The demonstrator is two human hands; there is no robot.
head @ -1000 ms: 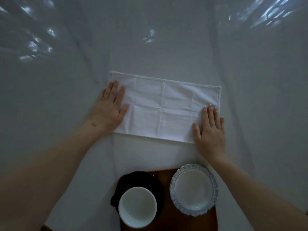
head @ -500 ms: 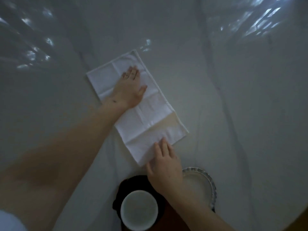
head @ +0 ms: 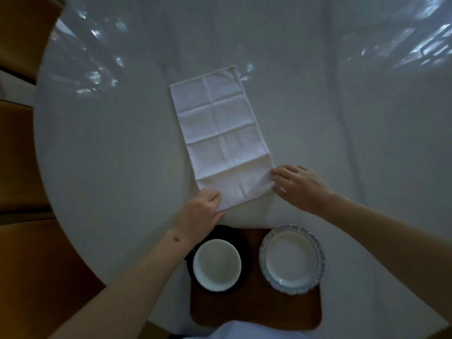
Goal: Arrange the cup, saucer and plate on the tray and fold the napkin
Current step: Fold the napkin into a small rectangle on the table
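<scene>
The napkin point(head: 221, 135) lies as a long folded strip in the middle of the frame, running from upper centre down toward the tray point(head: 256, 311), its near end angled a little to the right. A second ago it lay crosswise with a flat hand on each short end; half a second ago it was turned partway on a slant, the left hand pressed on its upper part and the right at its lower end. Now both hands are at the near end.

The left hand point(head: 200, 214) sits at the lower left corner of the strip, fingers curled onto the cloth's edge. The right hand point(head: 297, 185) sits at the lower right corner, fingertips bent onto the edge there. Whether either truly pinches the cloth or only presses on it cannot be told. The hands are apart, the napkin's width between them.

At lower centre the brown tray holds the white cup point(head: 217, 264) on the dark saucer point(head: 245, 253) at its left and the pale scalloped plate point(head: 292, 259) at its right, as before. All rest on a table point(head: 110, 155) under white cloth and glossy film.
</scene>
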